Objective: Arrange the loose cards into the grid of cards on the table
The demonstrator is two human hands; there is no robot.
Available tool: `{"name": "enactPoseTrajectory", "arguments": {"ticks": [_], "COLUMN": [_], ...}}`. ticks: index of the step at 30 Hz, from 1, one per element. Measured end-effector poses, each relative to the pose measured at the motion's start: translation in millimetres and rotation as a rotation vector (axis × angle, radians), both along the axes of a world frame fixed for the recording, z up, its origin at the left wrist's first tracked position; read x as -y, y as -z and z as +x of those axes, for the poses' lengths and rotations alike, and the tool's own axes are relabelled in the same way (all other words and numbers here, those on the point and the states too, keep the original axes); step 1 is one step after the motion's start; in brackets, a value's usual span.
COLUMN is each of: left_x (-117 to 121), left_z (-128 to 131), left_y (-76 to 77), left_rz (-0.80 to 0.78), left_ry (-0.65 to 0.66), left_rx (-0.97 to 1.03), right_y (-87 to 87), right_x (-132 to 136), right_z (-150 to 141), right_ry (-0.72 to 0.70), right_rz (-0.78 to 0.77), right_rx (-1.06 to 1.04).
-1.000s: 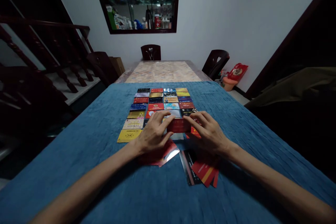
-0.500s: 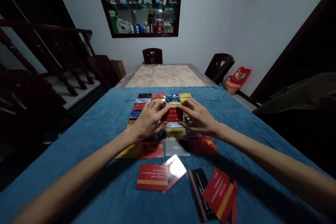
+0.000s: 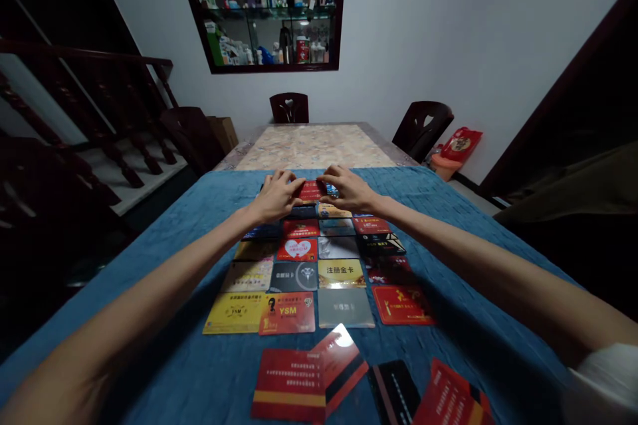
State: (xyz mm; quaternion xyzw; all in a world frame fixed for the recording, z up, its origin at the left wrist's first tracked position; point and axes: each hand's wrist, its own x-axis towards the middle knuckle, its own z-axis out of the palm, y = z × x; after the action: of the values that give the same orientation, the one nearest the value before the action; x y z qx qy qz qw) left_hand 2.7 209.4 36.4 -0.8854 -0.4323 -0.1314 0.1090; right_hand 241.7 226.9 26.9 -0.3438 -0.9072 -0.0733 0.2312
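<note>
Both arms reach far out over a grid of plastic cards point(image 3: 319, 272) laid in rows on a blue cloth point(image 3: 164, 345). My left hand point(image 3: 276, 195) and my right hand point(image 3: 347, 188) pinch the two ends of one red card point(image 3: 312, 190) above the grid's far rows. Fingers of both hands are curled onto its edges. The far cards of the grid are hidden under my hands.
Loose red cards point(image 3: 294, 385) and a black striped card point(image 3: 393, 392) lie near the front edge. Beyond the cloth is bare marble tabletop point(image 3: 312, 145), with dark chairs point(image 3: 289, 107) round it. A stair rail point(image 3: 90, 106) runs at left, a wall cabinet point(image 3: 269, 6) hangs behind.
Both hands have carried the red card away from me, from the near rows to the far end of the grid. The near rows are uncovered now.
</note>
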Motion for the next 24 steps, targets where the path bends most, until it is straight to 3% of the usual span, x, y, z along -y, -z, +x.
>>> {"name": "enactPoseTrajectory", "arguments": {"ticks": [11,24], "left_x": [-69.9,-112.7], "left_z": [5.6,5.1], "left_y": [14.9,31.8], "left_rz": [-0.149,-0.268], "left_ry": [-0.139,-0.196], "left_rx": [-0.019,-0.1], "right_y": [9.4,40.0], "right_x": [-56.5,-108.8], "right_z": [-17.7,-33.0], "right_ry": [0.15,0.214], "right_rz": [-0.125,-0.221], "right_rx": [0.101,0.181]}}
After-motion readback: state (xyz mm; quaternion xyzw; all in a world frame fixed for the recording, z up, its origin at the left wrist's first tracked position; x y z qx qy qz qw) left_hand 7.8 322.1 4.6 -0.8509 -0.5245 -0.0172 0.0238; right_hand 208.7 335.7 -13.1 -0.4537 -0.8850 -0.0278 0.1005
